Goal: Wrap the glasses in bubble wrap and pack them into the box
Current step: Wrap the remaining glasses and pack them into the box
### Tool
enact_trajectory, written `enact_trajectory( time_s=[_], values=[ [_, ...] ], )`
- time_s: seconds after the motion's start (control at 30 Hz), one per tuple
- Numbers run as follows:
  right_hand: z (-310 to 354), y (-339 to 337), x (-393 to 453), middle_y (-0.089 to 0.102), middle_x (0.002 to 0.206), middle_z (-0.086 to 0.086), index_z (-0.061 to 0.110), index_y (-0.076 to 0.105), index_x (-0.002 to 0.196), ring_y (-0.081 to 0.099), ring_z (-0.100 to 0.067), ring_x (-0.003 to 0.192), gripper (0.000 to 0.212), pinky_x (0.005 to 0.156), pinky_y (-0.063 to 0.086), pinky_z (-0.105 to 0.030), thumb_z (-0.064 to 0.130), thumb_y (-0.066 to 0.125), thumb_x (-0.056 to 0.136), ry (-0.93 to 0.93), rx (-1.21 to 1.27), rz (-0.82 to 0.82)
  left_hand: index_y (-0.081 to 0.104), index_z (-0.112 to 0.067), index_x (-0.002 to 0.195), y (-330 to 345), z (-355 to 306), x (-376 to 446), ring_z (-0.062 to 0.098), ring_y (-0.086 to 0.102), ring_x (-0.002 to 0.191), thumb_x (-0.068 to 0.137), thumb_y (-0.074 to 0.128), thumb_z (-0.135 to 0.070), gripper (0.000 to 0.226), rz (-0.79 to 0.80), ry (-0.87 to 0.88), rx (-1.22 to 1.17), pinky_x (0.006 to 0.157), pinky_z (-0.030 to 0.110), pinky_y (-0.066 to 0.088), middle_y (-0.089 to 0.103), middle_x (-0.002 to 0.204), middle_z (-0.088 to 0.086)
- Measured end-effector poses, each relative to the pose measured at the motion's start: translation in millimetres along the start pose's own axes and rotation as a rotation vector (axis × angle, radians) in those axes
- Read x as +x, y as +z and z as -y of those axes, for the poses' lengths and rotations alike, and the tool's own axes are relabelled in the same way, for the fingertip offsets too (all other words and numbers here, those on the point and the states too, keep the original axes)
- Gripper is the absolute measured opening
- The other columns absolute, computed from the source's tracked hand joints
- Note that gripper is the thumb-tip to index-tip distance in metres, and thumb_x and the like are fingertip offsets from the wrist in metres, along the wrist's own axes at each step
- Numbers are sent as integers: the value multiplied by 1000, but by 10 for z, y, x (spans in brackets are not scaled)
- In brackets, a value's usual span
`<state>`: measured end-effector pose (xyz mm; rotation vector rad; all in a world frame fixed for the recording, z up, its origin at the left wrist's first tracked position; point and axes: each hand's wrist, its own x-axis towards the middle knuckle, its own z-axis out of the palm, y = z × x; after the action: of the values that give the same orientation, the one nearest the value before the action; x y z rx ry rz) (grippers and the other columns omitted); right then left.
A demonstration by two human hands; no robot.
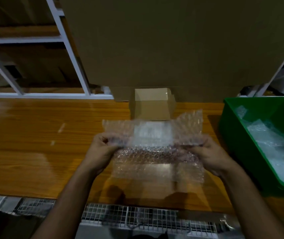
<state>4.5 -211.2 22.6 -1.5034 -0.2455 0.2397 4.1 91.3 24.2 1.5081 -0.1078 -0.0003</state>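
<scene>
A clear sheet of bubble wrap (pixel 155 152) lies spread over the wooden table (pixel 34 135) in front of me. My left hand (pixel 101 149) pinches its left edge and my right hand (pixel 212 152) pinches its right edge, lifting the middle fold. Under the wrap's far half a pale blurred shape (pixel 152 133) shows; I cannot tell whether it is a glass. A small open cardboard box (pixel 152 104) stands just beyond the wrap.
A green plastic bin (pixel 241 121) holding clear plastic-wrapped items sits at the right. A large cardboard sheet (pixel 172 49) stands behind the small box. White shelf frames (pixel 68 49) rise at the back left. A wire mesh rack (pixel 137 216) runs below the table's front edge.
</scene>
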Motion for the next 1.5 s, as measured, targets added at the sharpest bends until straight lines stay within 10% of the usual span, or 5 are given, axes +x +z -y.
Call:
enact_trajectory(
  time_s=[0.3,0.5,0.7,0.93,1.5],
  values=[
    [-176,-125,90,61,58,-4,20,64,51,58,-12,60,63,67,50,-21,-30,35,76,-26,-144,-68,62,-29,126,73,76,-66,6,55,121,108,22,-36,44,-33,-197,21,97,27,42,60,132,-13],
    [-232,-148,132,74,87,0,12,71,86,69,-12,79,35,69,53,-25,-13,48,92,11,-118,-160,67,-9,101,105,290,-63,14,57,63,93,63,-13,10,65,-304,-14,54,20,48,64,72,0],
    [-355,-162,168,66,121,-12,32,53,132,70,-30,99,39,68,61,-44,50,42,100,366,150,-135,62,-14,108,96,483,173,18,70,88,88,71,-2,25,-269,-297,-63,76,29,55,75,94,8],
    [-289,-93,600,63,107,5,33,47,136,66,-8,82,59,54,53,-23,-2,65,91,51,-117,-397,55,-21,114,253,417,641,20,72,86,90,70,-6,32,-404,-169,1,66,36,61,71,99,5],
    [-682,44,929,38,156,0,24,42,149,29,-19,145,49,116,30,-36,34,49,101,-67,-1211,-195,32,-30,152,432,764,840,16,20,149,101,48,-37,54,39,73,1281,119,43,21,29,161,-5]
  ],
)
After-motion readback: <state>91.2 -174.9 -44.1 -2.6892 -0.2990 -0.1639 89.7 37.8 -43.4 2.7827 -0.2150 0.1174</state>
